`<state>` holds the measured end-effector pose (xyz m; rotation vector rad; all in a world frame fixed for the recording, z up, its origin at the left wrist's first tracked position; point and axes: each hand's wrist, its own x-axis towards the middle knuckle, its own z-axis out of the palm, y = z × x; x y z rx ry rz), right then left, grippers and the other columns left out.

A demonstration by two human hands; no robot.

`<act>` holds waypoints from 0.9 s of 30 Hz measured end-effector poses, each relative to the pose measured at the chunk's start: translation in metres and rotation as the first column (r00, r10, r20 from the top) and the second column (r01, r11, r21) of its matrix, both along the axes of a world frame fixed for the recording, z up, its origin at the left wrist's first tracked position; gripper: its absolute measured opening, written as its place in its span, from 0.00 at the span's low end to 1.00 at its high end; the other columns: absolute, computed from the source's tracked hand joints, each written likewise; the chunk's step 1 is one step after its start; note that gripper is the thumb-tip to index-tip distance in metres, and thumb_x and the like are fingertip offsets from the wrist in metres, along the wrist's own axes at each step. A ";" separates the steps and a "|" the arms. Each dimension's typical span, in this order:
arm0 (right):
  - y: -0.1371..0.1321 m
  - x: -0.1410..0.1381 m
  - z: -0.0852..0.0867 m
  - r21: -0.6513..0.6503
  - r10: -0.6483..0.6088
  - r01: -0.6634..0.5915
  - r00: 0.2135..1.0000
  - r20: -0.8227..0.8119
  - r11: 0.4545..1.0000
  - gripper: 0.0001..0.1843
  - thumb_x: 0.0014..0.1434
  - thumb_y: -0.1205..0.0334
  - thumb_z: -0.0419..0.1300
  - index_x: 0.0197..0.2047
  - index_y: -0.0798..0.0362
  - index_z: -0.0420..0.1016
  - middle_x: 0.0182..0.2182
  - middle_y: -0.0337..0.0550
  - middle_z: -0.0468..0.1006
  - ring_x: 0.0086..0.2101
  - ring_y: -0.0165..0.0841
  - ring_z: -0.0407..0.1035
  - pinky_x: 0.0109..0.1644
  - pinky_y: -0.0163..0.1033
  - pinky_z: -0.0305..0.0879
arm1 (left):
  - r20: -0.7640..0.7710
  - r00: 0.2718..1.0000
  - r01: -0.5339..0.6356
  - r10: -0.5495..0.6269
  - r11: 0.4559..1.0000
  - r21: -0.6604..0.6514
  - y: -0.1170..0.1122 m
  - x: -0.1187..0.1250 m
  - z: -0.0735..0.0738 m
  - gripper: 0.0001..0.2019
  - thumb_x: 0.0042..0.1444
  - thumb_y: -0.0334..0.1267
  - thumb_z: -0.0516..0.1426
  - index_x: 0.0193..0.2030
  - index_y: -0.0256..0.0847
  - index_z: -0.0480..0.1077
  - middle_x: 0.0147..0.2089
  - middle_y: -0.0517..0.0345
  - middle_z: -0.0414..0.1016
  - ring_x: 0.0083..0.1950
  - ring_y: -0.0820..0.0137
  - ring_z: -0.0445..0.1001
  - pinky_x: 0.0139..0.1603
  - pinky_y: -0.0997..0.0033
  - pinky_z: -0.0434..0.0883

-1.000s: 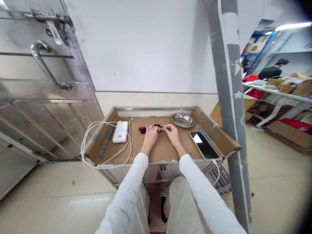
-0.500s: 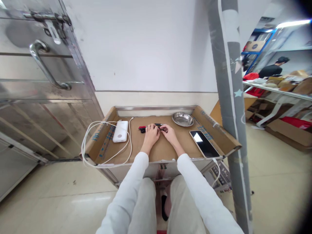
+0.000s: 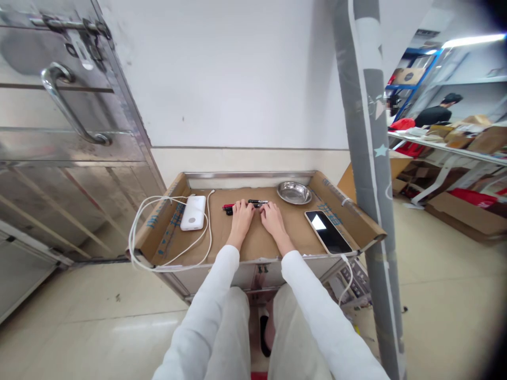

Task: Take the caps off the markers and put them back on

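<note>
Several pens lie together on the brown cardboard surface (image 3: 222, 237). A red pen (image 3: 227, 207) and a black pen (image 3: 228, 212) stick out to the left of my left hand (image 3: 242, 217). That hand rests over them with its fingers stretched forward and slightly apart, hiding their middles. Behind the fingertips shows a black pen with a silvery part (image 3: 258, 201). My right hand (image 3: 272, 217) lies palm down at the pens' right end, fingers stretched out and fingertips touching or very close to them. A narrow gap separates the two hands.
Left of the pens lies a white power bank (image 3: 193, 213) with a looped white cable (image 3: 210, 232). A round metal dish (image 3: 293, 193) stands back right, and a phone (image 3: 328, 232) lies before it. A grey-wrapped pole (image 3: 366, 158) rises at right. Farther off, a person (image 3: 438, 112) bends near shelves.
My right hand has loosened from a pinch at the pens' end and now lies flatter, fingers forward. My left hand's fingers have straightened over the pens. The whole view has shifted slightly.
</note>
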<state>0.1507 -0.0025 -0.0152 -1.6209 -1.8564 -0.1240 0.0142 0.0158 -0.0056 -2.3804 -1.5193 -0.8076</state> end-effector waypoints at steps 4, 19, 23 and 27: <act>0.001 0.000 -0.003 -0.029 -0.037 0.038 0.999 0.036 0.999 0.13 0.58 0.71 0.48 0.40 0.53 0.71 0.40 0.51 0.72 0.41 0.41 0.63 0.46 0.43 0.56 | -0.006 0.998 -0.057 0.057 0.998 0.026 -0.006 -0.001 0.000 0.11 0.63 0.34 0.45 0.41 0.38 0.67 0.43 0.45 0.67 0.47 0.57 0.65 0.46 0.57 0.64; -0.005 -0.003 -0.001 0.029 0.042 -0.041 0.999 -0.027 0.999 0.19 0.57 0.72 0.46 0.50 0.55 0.68 0.45 0.52 0.71 0.44 0.40 0.64 0.51 0.45 0.59 | 0.073 0.951 -0.304 0.300 0.952 0.042 -0.023 -0.008 -0.004 0.10 0.61 0.33 0.46 0.44 0.33 0.66 0.41 0.41 0.71 0.46 0.57 0.68 0.46 0.56 0.66; -0.009 -0.005 0.006 0.016 0.204 -0.204 0.978 -0.044 0.979 0.29 0.56 0.73 0.47 0.60 0.50 0.61 0.54 0.48 0.67 0.52 0.39 0.62 0.57 0.45 0.58 | 0.094 0.963 -0.253 0.252 0.968 -0.007 -0.019 -0.009 -0.006 0.11 0.63 0.36 0.46 0.47 0.34 0.65 0.42 0.43 0.70 0.45 0.58 0.69 0.46 0.58 0.67; -0.009 -0.004 0.007 0.024 0.275 -0.274 0.956 -0.097 0.961 0.28 0.56 0.72 0.47 0.59 0.48 0.63 0.54 0.46 0.67 0.54 0.37 0.61 0.59 0.46 0.57 | 0.142 0.990 0.013 0.001 0.995 -0.101 -0.018 -0.008 0.000 0.11 0.64 0.39 0.47 0.49 0.39 0.64 0.45 0.48 0.67 0.42 0.65 0.72 0.41 0.68 0.69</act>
